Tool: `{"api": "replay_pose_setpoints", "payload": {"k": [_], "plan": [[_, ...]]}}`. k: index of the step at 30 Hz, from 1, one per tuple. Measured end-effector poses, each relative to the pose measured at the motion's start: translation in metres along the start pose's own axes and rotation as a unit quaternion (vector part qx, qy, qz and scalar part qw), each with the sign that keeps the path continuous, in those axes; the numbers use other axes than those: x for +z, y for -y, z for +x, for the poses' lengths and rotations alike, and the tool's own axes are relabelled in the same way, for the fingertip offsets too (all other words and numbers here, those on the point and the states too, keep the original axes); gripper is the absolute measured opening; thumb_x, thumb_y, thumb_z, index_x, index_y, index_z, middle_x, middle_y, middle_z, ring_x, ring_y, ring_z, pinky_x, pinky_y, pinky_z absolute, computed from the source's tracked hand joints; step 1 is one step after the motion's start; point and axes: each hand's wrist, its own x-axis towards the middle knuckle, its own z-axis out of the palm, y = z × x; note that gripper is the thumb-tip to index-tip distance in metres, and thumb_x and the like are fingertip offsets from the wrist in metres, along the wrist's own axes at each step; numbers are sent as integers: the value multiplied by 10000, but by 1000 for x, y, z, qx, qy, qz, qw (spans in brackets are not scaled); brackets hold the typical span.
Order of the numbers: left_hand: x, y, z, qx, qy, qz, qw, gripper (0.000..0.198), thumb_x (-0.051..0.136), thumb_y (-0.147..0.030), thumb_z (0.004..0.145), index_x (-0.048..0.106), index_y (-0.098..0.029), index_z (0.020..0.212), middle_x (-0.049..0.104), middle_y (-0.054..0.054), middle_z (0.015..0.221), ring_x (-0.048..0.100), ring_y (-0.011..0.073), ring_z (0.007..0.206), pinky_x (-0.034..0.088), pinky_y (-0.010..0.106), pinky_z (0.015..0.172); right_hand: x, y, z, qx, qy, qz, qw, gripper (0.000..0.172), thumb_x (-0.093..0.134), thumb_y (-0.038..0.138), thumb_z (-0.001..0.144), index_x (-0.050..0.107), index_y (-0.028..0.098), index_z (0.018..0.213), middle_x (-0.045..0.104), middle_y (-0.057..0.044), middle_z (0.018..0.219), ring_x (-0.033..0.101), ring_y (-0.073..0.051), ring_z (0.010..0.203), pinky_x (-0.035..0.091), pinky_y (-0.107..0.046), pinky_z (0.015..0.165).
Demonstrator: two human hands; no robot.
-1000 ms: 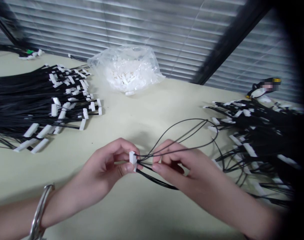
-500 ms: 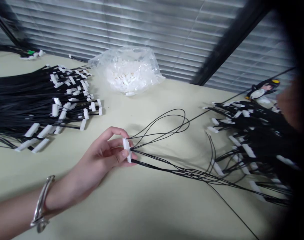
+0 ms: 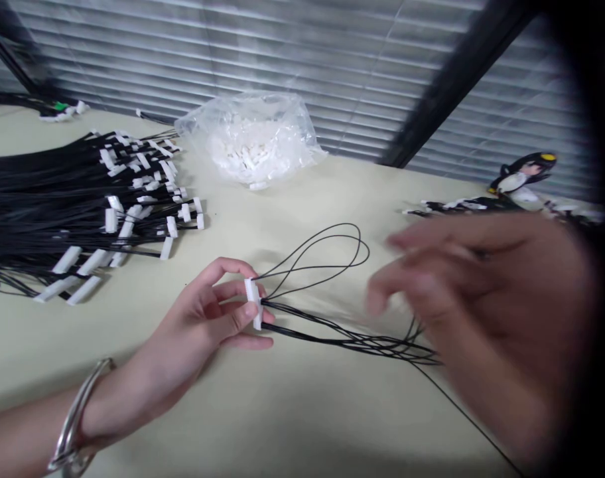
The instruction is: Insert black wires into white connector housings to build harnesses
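My left hand (image 3: 207, 312) pinches a white connector (image 3: 253, 303) between thumb and fingers, a little above the table. Black wires (image 3: 332, 333) run from the connector to the right, and two thin wires (image 3: 349, 229) form loops above them. On the right, my right hand (image 3: 471, 312) is smeared by motion over the wires, with its fingers curled toward the left. Whether it holds anything cannot be made out.
A large bundle of black cables (image 3: 44, 192) with white connectors lies at the left. Behind stands a clear plastic bag (image 3: 263, 146) of small white parts. A penguin-like figurine (image 3: 521, 178) stands back right, near more cables (image 3: 462, 204). Window blinds (image 3: 282, 46) hang behind.
My right hand has come in from the right edge and covers much of the right cable pile. The long wire that stretched up to the right is no longer there. My left hand has barely moved.
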Motion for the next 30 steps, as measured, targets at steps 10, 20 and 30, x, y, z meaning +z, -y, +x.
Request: {"api": "replay_pose_setpoints", "payload": {"k": [10, 20, 30], "plan": [[11, 5, -17, -50, 53, -25, 997, 190, 597, -194, 852, 443, -271, 932, 600, -9, 907, 627, 161, 856, 532, 312, 763, 41, 3, -5, -114, 76, 8, 991, 110, 473, 93, 883, 518, 157, 806, 582, 18, 714, 462, -88, 645, 352, -257, 658], [14, 6, -19, -86, 62, -33, 994, 179, 605, -201, 843, 453, -249, 924, 578, 15, 932, 604, 170, 853, 533, 296, 708, 41, 2, -4, -139, 46, -10, 989, 93, 490, 94, 883, 529, 155, 824, 587, 23, 712, 465, -86, 638, 346, -253, 659], [12, 9, -19, -89, 61, -35, 994, 182, 603, -197, 842, 454, -251, 931, 570, 8, 897, 603, 171, 855, 530, 276, 691, 37, 1, -9, -204, 75, -65, 974, 79, 537, 66, 827, 599, 113, 835, 542, -18, 675, 429, -125, 652, 332, -298, 627]]}}
